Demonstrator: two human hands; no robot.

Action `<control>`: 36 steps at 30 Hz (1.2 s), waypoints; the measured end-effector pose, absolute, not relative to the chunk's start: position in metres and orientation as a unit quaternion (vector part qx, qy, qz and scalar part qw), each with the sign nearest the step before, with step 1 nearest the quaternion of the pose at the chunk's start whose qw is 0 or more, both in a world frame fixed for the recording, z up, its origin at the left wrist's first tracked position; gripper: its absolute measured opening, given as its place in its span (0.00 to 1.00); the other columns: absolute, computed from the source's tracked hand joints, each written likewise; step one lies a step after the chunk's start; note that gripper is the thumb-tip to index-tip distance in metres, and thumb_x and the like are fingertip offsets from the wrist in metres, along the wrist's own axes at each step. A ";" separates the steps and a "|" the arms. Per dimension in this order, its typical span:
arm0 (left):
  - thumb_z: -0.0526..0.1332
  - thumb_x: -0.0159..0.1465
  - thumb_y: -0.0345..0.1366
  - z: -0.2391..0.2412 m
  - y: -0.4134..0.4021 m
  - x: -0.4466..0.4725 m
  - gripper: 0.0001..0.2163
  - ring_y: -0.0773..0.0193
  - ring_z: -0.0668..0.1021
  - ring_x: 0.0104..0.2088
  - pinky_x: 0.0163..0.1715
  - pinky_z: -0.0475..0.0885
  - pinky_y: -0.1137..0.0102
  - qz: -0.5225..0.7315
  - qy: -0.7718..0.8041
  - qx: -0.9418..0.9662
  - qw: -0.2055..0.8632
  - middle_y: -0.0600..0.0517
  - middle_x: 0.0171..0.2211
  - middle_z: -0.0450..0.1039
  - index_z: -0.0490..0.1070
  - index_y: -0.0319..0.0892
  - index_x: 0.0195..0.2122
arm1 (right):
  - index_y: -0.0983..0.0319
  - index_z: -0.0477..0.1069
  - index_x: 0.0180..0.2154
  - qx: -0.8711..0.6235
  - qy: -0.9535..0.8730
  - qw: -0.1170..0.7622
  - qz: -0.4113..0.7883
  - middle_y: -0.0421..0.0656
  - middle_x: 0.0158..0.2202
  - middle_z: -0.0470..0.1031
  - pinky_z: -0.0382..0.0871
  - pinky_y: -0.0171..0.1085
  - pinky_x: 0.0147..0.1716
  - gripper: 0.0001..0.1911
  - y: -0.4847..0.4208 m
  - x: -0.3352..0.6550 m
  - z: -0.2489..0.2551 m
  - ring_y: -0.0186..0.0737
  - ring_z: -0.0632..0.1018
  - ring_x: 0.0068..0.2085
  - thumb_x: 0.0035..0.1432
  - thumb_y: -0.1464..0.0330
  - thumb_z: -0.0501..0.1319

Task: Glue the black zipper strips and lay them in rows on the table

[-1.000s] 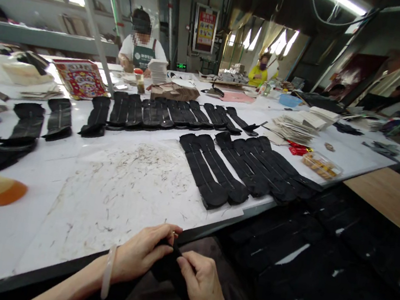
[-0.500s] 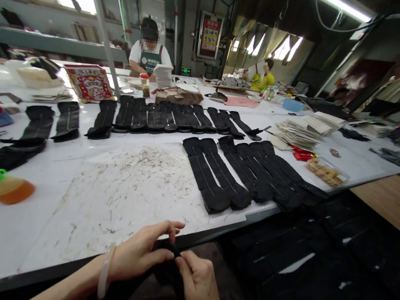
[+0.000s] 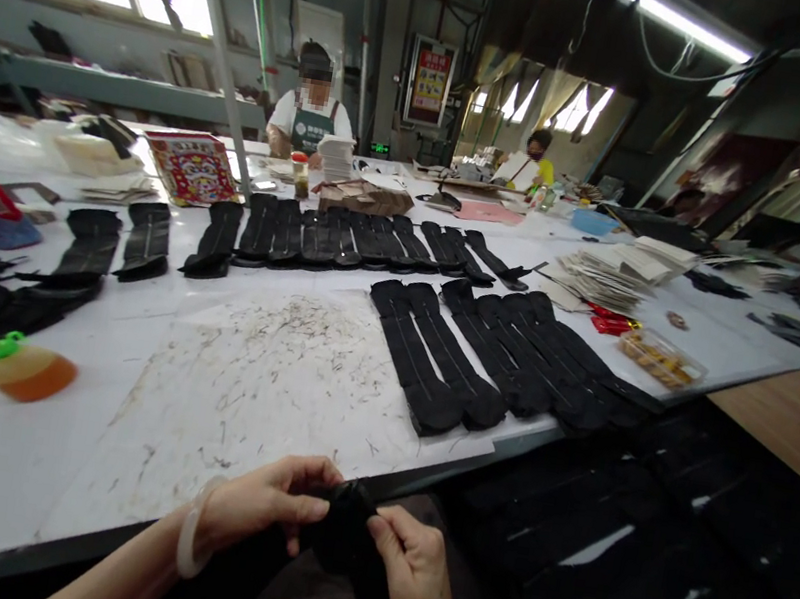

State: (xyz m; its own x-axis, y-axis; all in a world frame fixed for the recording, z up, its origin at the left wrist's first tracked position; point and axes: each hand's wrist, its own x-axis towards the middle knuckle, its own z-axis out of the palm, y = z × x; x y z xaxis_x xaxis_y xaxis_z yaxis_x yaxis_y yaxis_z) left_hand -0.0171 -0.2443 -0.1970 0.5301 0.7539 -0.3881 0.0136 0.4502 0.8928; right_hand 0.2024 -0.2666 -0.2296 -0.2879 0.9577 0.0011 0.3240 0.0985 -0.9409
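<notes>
Over my lap, at the table's front edge, a black fabric piece (image 3: 347, 526) is pinched between my two hands. My left hand (image 3: 273, 500), with a pale bangle at the wrist, grips its left side between thumb and fingers. My right hand (image 3: 415, 565) holds the right side, thumb pressed against curled fingers. The lower part of the piece merges with the dark clothing below. On the table just ahead lie several similar black fabric strips (image 3: 428, 360), with light slits or seams down their length. A white sheet (image 3: 267, 370) strewn with thread scraps lies beside them.
A bottle of orange liquid (image 3: 28, 372) with a green spout stands at left. More black strips (image 3: 338, 234) lie across the middle. Card stacks (image 3: 609, 272) and a clear box (image 3: 660, 359) are at right. Two people (image 3: 313, 119) work across the table. Dark fabric (image 3: 629, 579) fills the lower right.
My left hand has shifted slightly left and its raised fingers have come down onto the fabric. More of the black piece now shows between my hands. The view has tilted a little.
</notes>
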 end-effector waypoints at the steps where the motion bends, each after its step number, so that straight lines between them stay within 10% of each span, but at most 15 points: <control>1: 0.70 0.52 0.46 -0.199 -0.243 -0.017 0.19 0.68 0.73 0.29 0.21 0.70 0.78 0.245 0.413 0.445 0.756 0.53 0.32 0.72 0.72 0.40 0.40 | 0.64 0.75 0.29 -0.490 -0.651 0.342 0.468 0.40 0.22 0.72 0.62 0.31 0.24 0.23 -0.266 0.203 -0.230 0.35 0.71 0.24 0.65 0.56 0.53; 8: 0.72 0.49 0.43 -0.207 -0.240 -0.015 0.17 0.72 0.69 0.21 0.17 0.69 0.80 0.239 0.447 0.414 0.756 0.58 0.21 0.67 0.71 0.39 0.33 | 0.60 0.76 0.42 -0.468 -0.677 0.428 0.372 0.45 0.37 0.80 0.73 0.35 0.38 0.09 -0.265 0.201 -0.226 0.42 0.79 0.37 0.62 0.65 0.60; 16: 0.70 0.51 0.41 -0.194 -0.241 -0.008 0.16 0.74 0.61 0.20 0.19 0.71 0.78 0.244 0.462 0.431 0.736 0.62 0.18 0.56 0.74 0.38 0.38 | 0.55 0.66 0.58 -0.324 -0.821 0.460 0.092 0.45 0.36 0.72 0.71 0.41 0.36 0.26 -0.257 0.191 -0.207 0.42 0.74 0.38 0.61 0.81 0.54; 23: 0.69 0.50 0.42 -0.193 -0.243 -0.003 0.16 0.74 0.61 0.19 0.20 0.71 0.76 0.238 0.478 0.443 0.720 0.62 0.16 0.55 0.73 0.38 0.37 | 0.68 0.70 0.49 -0.292 -0.843 0.449 0.038 0.47 0.32 0.70 0.66 0.41 0.32 0.18 -0.252 0.189 -0.203 0.41 0.70 0.34 0.60 0.83 0.51; 36: 0.69 0.49 0.42 -0.186 -0.243 0.009 0.16 0.69 0.69 0.24 0.21 0.70 0.75 0.235 0.503 0.459 0.693 0.57 0.22 0.67 0.70 0.39 0.34 | 0.62 0.64 0.31 -0.412 -0.791 0.446 0.071 0.44 0.31 0.69 0.62 0.41 0.35 0.10 -0.266 0.184 -0.193 0.42 0.69 0.35 0.59 0.81 0.53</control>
State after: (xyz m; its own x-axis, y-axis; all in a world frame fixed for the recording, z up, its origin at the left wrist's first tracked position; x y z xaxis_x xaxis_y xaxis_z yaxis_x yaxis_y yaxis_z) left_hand 0.0086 -0.2435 -0.1858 0.3832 0.7880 -0.4819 0.1364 0.4678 0.8733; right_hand 0.1838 -0.2658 -0.1932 -0.2631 0.7158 0.6468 0.5889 0.6502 -0.4800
